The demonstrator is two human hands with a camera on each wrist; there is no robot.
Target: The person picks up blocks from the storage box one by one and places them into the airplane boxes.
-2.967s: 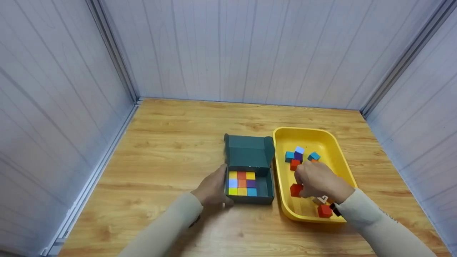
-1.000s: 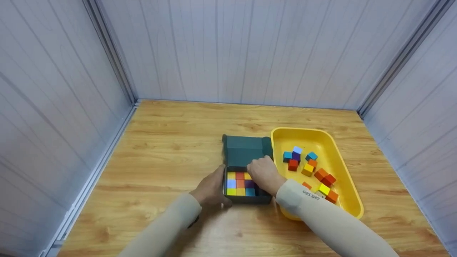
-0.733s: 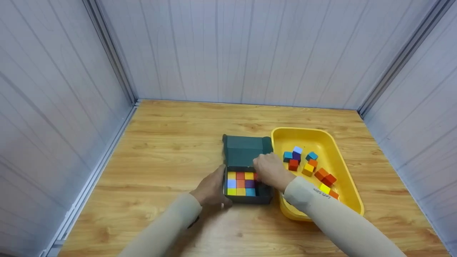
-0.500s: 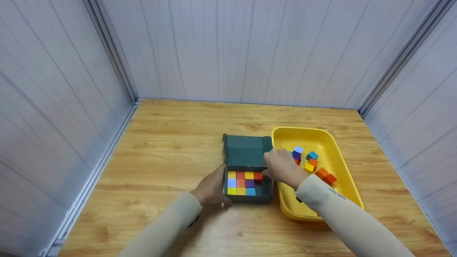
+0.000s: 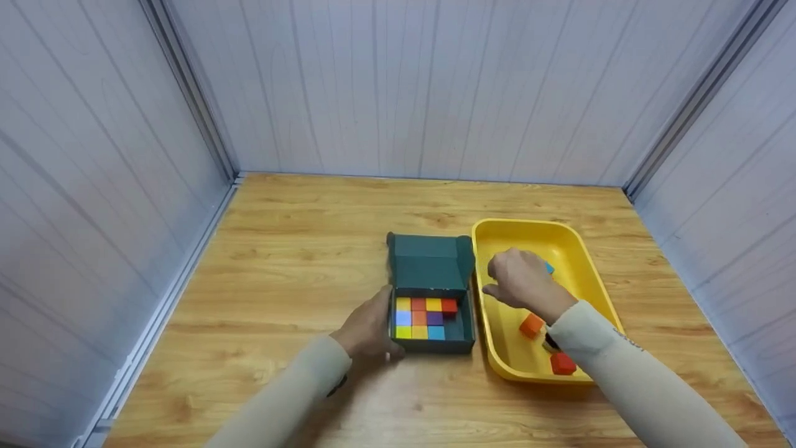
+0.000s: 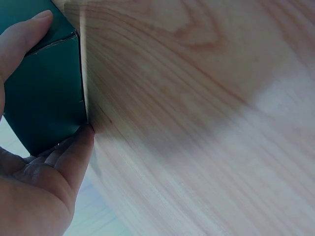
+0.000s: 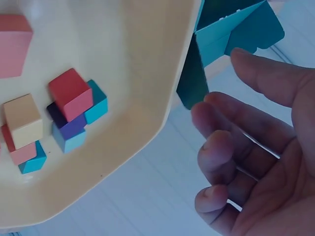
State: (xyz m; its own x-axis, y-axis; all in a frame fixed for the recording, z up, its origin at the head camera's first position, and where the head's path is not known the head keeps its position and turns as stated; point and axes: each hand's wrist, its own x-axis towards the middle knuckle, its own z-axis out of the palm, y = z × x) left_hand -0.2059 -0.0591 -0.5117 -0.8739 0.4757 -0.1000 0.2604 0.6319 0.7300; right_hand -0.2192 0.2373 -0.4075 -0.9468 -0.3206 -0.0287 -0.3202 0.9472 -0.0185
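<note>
A dark green cardboard box [image 5: 435, 346] stands with its lid raised at the back. Coloured cubes fill most of it in rows, with a red cube [image 5: 449, 306] at the back of the right column; bare floor shows in front of that cube. My left hand [image 5: 370, 326] grips the box's left side, thumb on one face and fingers on another, as the left wrist view shows. Over the yellow tray [image 5: 528, 230] hovers my right hand [image 5: 525, 283], fingers loosely bent, holding nothing. In the right wrist view several cubes, one red cube [image 7: 71, 93] among them, lie in the tray.
The tray stands close against the box's right side. Near its front lie an orange cube [image 5: 531, 325] and a red cube [image 5: 563, 363]. Pale panel walls [image 5: 398, 87] enclose the wooden tabletop [image 5: 298, 249] at the back and sides.
My right hand went from the tray to the box, left a red cube in the back of its right column, and moved back right over the tray. My left hand stayed on the box.
</note>
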